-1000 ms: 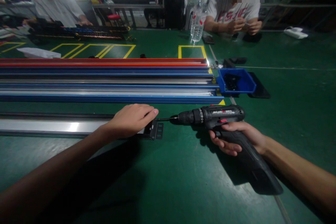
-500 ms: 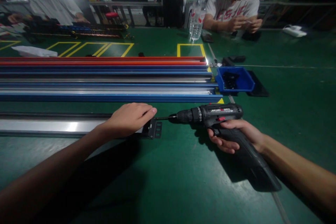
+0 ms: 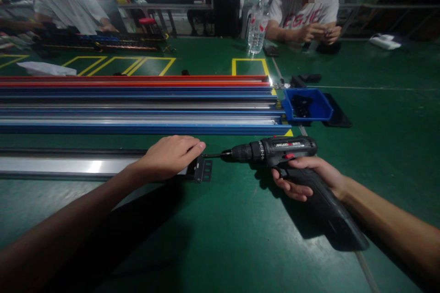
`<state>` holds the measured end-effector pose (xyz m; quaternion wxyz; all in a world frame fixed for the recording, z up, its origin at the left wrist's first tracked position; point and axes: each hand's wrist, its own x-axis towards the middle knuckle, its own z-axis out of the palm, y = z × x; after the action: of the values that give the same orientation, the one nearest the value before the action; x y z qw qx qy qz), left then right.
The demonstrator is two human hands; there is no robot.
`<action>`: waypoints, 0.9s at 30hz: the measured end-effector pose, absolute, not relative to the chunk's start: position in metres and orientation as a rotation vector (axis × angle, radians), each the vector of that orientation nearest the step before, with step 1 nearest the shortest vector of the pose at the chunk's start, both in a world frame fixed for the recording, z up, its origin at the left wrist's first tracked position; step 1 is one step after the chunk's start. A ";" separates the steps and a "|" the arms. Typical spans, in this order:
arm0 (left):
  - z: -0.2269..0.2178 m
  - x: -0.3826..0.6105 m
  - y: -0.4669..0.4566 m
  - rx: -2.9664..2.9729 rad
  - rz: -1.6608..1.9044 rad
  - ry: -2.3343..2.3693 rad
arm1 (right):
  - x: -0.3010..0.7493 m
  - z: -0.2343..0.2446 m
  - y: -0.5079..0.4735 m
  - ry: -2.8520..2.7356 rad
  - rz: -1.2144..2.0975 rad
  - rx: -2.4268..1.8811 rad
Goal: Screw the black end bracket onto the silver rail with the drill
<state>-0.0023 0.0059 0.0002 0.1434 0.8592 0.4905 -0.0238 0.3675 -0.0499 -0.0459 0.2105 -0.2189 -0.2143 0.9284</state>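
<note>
A long silver rail (image 3: 68, 165) lies on the green table in front of me, with a black end bracket (image 3: 203, 169) at its right end. My left hand (image 3: 168, 156) rests on the rail's end, fingers curled down over it and the bracket. My right hand (image 3: 309, 177) is wrapped round the grip of a black cordless drill (image 3: 282, 150). The drill lies level and points left, and its bit tip meets the top of the bracket beside my left fingertips.
Behind the rail lies a stack of long blue, silver and red rails (image 3: 137, 103). A blue bin (image 3: 308, 105) with dark small parts stands at their right end. A water bottle (image 3: 257, 25) and several seated people are at the far side.
The drill and my right hand have shifted slightly left toward the bracket. My left hand stays on the rail end.
</note>
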 end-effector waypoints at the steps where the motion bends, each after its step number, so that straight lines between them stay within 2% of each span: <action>1: 0.000 -0.002 0.006 2.480 -0.070 1.412 | 0.368 -0.046 -0.050 -0.594 2.582 -0.608; 20: -0.002 -0.004 0.008 2.461 -0.101 1.435 | 0.367 -0.041 -0.049 -0.561 2.574 -0.704; 27: -0.005 -0.006 0.009 2.449 -0.121 1.481 | 0.368 -0.041 -0.048 -0.543 2.619 -0.572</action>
<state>-0.0063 0.0093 -0.0053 0.1380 0.8468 0.5120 -0.0419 0.3683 -0.0482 -0.0407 0.2019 -0.2050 -0.1944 0.9378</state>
